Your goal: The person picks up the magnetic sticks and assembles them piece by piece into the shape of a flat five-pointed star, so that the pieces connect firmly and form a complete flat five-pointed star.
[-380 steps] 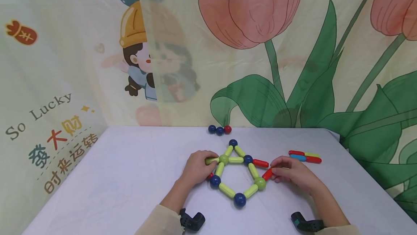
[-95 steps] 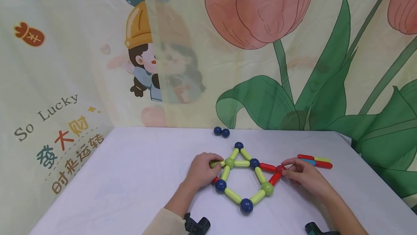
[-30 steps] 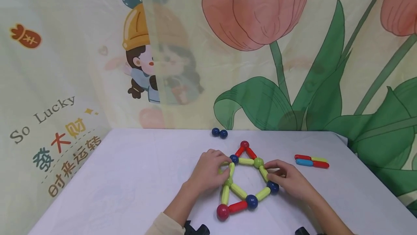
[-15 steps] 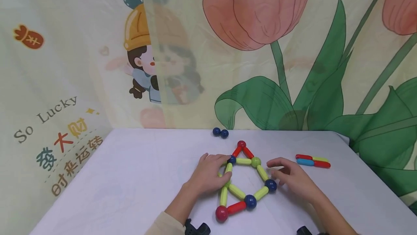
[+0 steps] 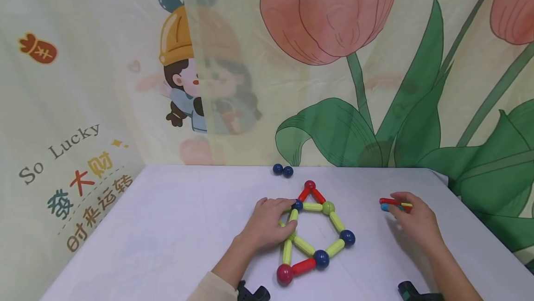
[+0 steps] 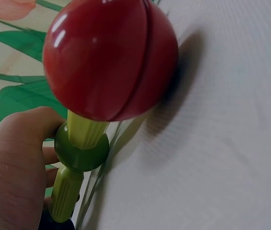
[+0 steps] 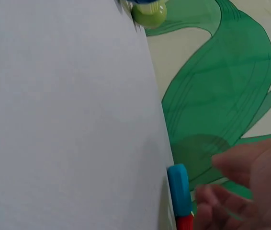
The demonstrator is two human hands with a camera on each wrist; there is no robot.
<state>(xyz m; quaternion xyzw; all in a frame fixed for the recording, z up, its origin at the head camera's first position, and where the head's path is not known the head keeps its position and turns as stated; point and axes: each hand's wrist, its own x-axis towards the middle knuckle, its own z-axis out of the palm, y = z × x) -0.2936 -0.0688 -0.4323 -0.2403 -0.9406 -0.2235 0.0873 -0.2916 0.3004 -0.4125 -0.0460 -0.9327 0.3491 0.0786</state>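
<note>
A flat frame of magnetic rods and balls lies on the table: yellow-green rods [image 5: 304, 246] and blue balls [image 5: 321, 259] form a ring. Red rods [image 5: 318, 195] meet at a red ball [image 5: 310, 185] at the far point; another red ball [image 5: 285, 274] is at the near left. My left hand [image 5: 269, 224] holds the ring's left side, index finger at a blue ball, thumb by a green ball [image 6: 80, 153]. My right hand [image 5: 417, 222] hovers over the loose rods [image 5: 388, 201], its fingers parted beside a blue rod [image 7: 178, 189] in the right wrist view.
Two loose blue balls [image 5: 282, 170] sit at the table's back edge. The white-covered table [image 5: 167, 227] ends against a printed cloth backdrop [image 5: 233, 60] with tulips. Black wrist cameras [image 5: 253, 291] are strapped to both wrists.
A red ball left the back edge and joined two red rods. The frame was then turned, bringing that point to the far side. My right hand left it and moved right to the loose rods.
</note>
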